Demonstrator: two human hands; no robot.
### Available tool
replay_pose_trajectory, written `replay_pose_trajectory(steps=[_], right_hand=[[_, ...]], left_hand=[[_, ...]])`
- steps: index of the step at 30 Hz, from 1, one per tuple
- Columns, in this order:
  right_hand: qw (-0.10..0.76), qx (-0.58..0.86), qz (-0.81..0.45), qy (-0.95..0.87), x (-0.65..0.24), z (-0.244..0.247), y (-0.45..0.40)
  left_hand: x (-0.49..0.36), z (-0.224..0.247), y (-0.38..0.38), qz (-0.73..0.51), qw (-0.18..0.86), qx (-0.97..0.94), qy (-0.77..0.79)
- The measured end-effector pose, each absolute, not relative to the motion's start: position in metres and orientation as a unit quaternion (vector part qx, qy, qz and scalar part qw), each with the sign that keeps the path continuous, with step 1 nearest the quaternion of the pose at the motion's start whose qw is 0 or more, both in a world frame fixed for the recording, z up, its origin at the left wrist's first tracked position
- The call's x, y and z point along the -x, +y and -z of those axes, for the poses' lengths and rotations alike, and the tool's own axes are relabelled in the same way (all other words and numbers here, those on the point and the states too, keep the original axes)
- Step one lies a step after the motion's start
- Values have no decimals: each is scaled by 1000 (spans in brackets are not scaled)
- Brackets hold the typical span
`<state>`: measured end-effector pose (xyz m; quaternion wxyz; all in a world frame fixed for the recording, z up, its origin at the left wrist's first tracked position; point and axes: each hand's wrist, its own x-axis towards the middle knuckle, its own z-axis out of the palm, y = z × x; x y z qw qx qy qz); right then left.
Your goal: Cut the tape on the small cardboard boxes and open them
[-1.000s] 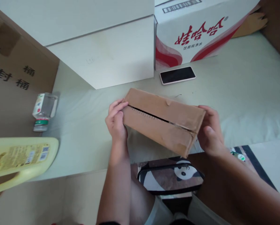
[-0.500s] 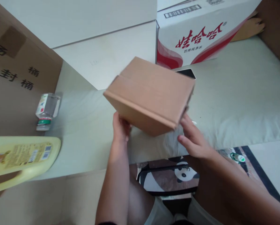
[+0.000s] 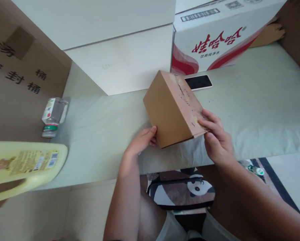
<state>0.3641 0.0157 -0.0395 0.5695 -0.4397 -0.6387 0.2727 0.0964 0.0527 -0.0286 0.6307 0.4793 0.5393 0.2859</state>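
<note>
A brown cardboard box (image 3: 168, 110) is tilted between my two hands over the pale green cloth surface. Its right-hand face has dark marks and a worn, stained patch. My left hand (image 3: 145, 139) grips the lower left edge, thumb on the plain face and the other fingers partly hidden beneath. On the marked face near the lower right corner lie the fingers of my right hand (image 3: 216, 135), its thumb by the bottom edge. A phone with a black screen (image 3: 199, 82) lies just behind the box.
White boxes (image 3: 122, 63) and a red-and-white printed carton (image 3: 210, 47) stand at the back. Left are a large brown carton (image 3: 14, 100), a clear bottle (image 3: 54, 115) and a yellow container (image 3: 39, 164). A panda-print bag (image 3: 180, 190) is below the front edge.
The box has turned, so its marked face now shows, and the phone is less covered. My right hand has moved up onto that face; my left hand has shifted right with its thumb on the side.
</note>
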Motion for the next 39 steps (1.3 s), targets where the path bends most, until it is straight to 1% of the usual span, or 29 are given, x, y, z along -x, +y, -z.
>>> replay_pose_trajectory(steps=[3,7,10,14,18,20,24,27,32,36,39], right_hand=[[556,439,-264,-655,-361,35,18],[513,381,-289,-713,-361,26,16],[473,322,-322,-754,-362,19,12],[434,272,-349,-785,-360,13,8],[423,247,-368,-791,-357,10,6],[421,238,-372,-792,-357,9,7],[423,223,-367,-798,-358,10,8],[419,217,-362,-804,-357,12,7],[398,233,-351,-815,-354,16,1],[384,253,-352,-815,-352,19,-2],[383,263,-349,-814,-350,20,-2]], left_hand=[[-94,34,63,-336,579,-481,566],[-88,46,72,-514,440,-440,591],[-85,50,73,-603,357,-423,575],[-89,44,71,-657,293,-433,543],[-97,35,69,-704,223,-450,502],[-101,34,69,-723,213,-465,464],[-102,43,71,-728,244,-494,408],[-98,50,73,-723,234,-517,394],[-91,48,75,-709,207,-532,414],[-85,45,75,-697,215,-518,447],[-82,44,73,-659,220,-526,491]])
